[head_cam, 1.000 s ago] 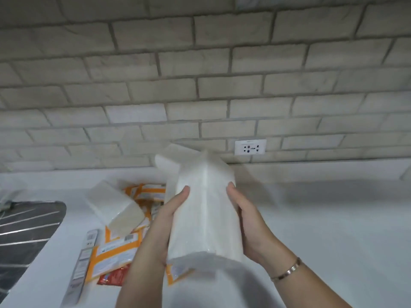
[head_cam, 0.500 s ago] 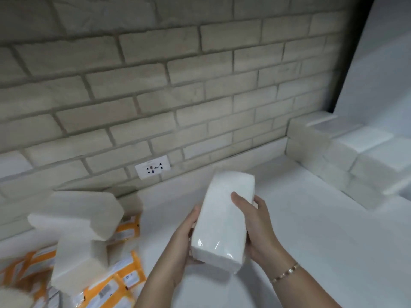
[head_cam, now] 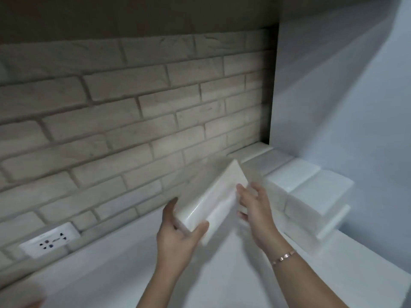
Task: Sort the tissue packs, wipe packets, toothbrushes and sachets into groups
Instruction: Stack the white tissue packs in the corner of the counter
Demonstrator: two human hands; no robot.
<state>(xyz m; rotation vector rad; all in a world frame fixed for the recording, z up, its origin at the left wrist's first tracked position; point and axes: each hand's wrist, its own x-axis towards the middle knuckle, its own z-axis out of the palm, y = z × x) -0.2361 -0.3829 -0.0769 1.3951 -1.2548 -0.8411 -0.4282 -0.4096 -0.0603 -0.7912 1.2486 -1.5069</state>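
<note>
1. a pale brick wall (head_cam: 133,121) backs the white counter (head_cam: 124,270).
2. a stack of tissue packs (head_cam: 309,192) already sits grouped in the right corner.
3. one tissue pack (head_cam: 211,196) is raised beside it, left hand (head_cam: 178,236) gripping, right hand (head_cam: 255,207) open against its end.
4. other groups are out of view.
</note>
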